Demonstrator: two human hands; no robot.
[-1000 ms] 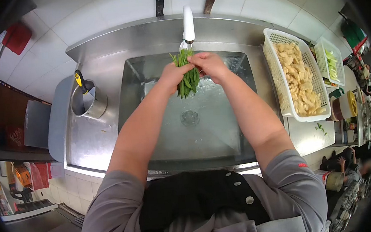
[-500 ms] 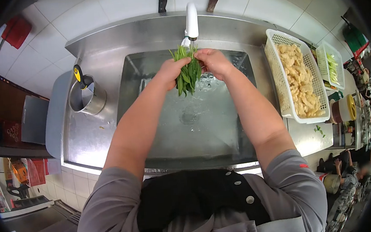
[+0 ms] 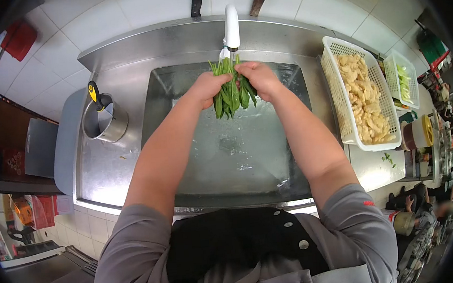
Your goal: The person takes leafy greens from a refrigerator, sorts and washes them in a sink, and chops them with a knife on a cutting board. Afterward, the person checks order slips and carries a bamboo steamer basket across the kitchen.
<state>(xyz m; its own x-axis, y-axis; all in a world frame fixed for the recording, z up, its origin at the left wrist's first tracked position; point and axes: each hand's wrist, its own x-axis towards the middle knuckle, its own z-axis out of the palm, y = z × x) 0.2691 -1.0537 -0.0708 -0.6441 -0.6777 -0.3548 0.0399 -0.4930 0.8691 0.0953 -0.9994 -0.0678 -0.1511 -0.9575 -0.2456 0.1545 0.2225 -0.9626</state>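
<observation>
A bunch of long leafy greens (image 3: 229,97) hangs over the sink (image 3: 229,178), leaves pointing down and stems up. My left hand (image 3: 207,88) is closed around its left side, thumb across the stems. On the right side, my right hand (image 3: 262,80) grips part of the same bunch between thumb and fingers. Just above the greens is the white faucet (image 3: 232,28), with its dark spout end close to the stems. Water lies in the sink below, with ripples on its surface. The fingertips behind the leaves are hidden.
Left of the sink stands a metal pot (image 3: 109,124) with a yellow-and-black handle (image 3: 95,94) in it. To the right are a white basket (image 3: 334,88) of pale beige pieces and a smaller basket (image 3: 416,94) of cut green stalks. Two knife handles (image 3: 197,1) show along the back wall.
The bunch has fanned wider, with leaves now hanging under my right hand and a gap between the two parts. Both hands stay near the faucet.
</observation>
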